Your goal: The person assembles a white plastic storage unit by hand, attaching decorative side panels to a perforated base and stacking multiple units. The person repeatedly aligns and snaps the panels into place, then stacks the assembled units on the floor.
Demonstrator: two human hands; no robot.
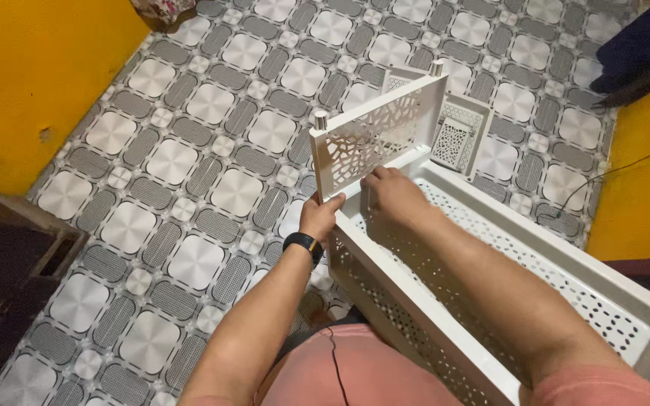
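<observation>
My white plastic rack (505, 248) has lattice cut-outs; the floor (189, 165) at left is grey-and-white geometric tile, the walls (31, 83) yellow, my wristband (303, 243) black, my shirt (370, 372) salmon pink.

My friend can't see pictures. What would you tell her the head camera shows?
Two bare hands grip one end of a long white plastic tray with small holes: the left hand, with a black wristband, grips the corner, and the right hand rests inside, by an upright white lattice panel. Below is a grey and white patterned floor, with yellow walls at the sides.
</observation>
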